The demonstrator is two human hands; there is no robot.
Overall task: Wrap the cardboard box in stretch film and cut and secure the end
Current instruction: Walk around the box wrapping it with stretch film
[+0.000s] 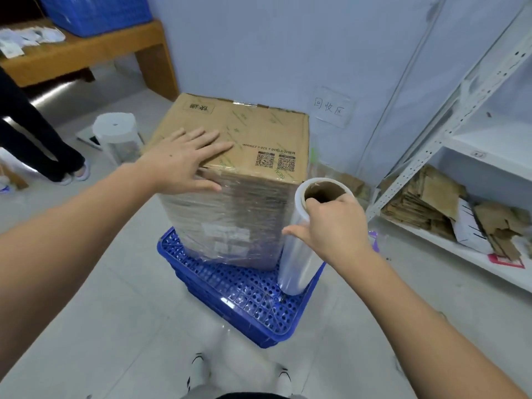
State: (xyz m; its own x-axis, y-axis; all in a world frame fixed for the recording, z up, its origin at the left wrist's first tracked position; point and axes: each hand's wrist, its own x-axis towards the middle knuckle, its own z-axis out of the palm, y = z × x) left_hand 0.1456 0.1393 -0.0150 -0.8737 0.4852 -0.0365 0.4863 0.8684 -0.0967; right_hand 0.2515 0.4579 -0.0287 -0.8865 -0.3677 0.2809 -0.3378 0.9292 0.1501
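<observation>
Two hands work here, well apart. The left hand (184,162) lies flat with fingers spread on the near top corner of the box (230,145), its thumb hanging over the edge onto the wrapped side. That looks like a brace: a palm on top would keep the box from turning or sliding while film is pulled round it.

The right hand (331,223) grips the roll (296,254) at its upper end, fingers hooked into the open cardboard core and thumb stretched out along the film. Holding it by the core probably lets the roll spin and pay out. The roll stands upright just to the right of the box's near corner, below that hand, so the film comes off level with the box's side.

The box stands under the left hand on a crate (259,298), which is turned bottom-up. Raising it this way leaves room for the roll's lower end to reach the base of the box. Several layers of film already cover the side facing the camera; the top is bare cardboard. I judge the wrapping well along, with cutting and securing the end not yet done.

Beyond the left hand stands a second roll (116,133) on the floor; to the right of the right hand a shelf (466,254) holds flattened cardboard (426,203).
</observation>
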